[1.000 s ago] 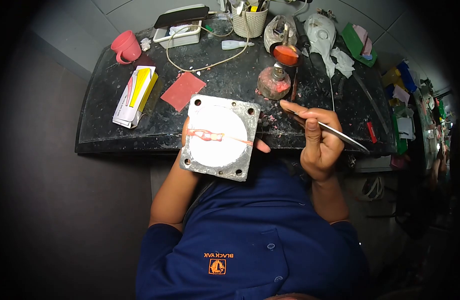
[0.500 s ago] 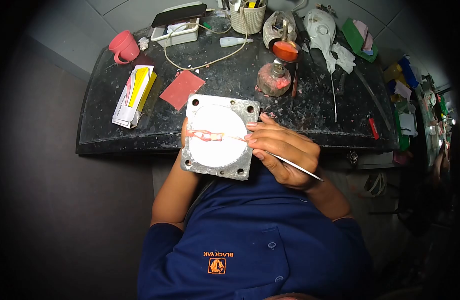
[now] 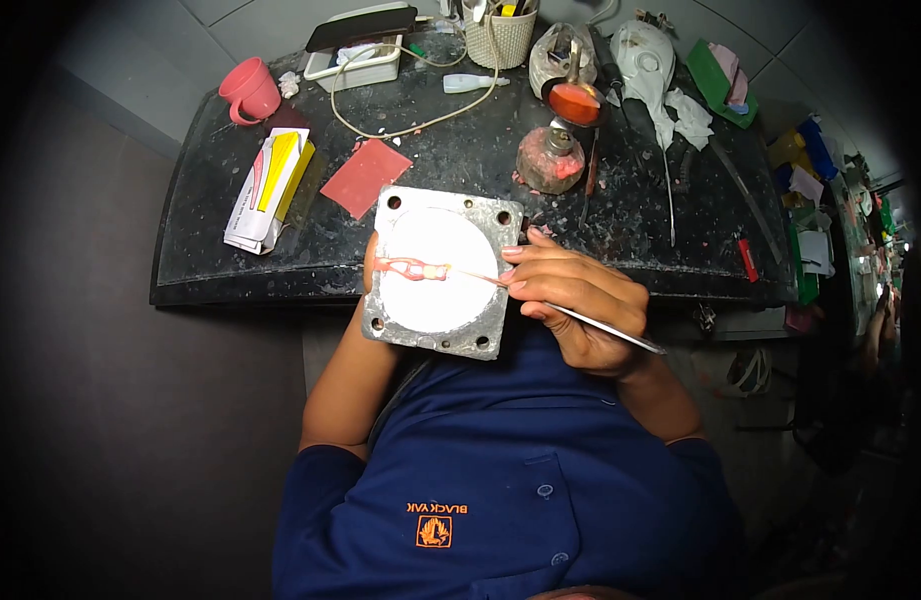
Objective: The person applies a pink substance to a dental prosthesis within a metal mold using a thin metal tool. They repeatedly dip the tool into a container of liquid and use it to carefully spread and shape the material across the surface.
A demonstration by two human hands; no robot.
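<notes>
A square metal flask point(image 3: 501, 240) with corner holes, filled with white plaster point(image 3: 431, 312), is held up over the table's front edge. Across the plaster lies a pink and whitish piece point(image 3: 421, 270). My left hand point(image 3: 370, 268) grips the flask from its left side and underneath, with most of its fingers hidden. To the right, my right hand point(image 3: 581, 300) is closed around a thin tool point(image 3: 606, 328) like a pen. The tool's narrow tip points left, close to the right end of the pink piece; whether it touches is unclear.
Beyond the flask are a pink sheet point(image 3: 367, 178), a box point(image 3: 271, 190), a pink cup point(image 3: 251, 92), a glass burner point(image 3: 549, 165) and a pan with orange-red contents point(image 3: 575, 102). A red object point(image 3: 748, 259) lies at the right edge.
My right hand and the tool have shifted slightly to the right, and the tool's rear end sits a little higher. The flask and my left hand have barely moved.
</notes>
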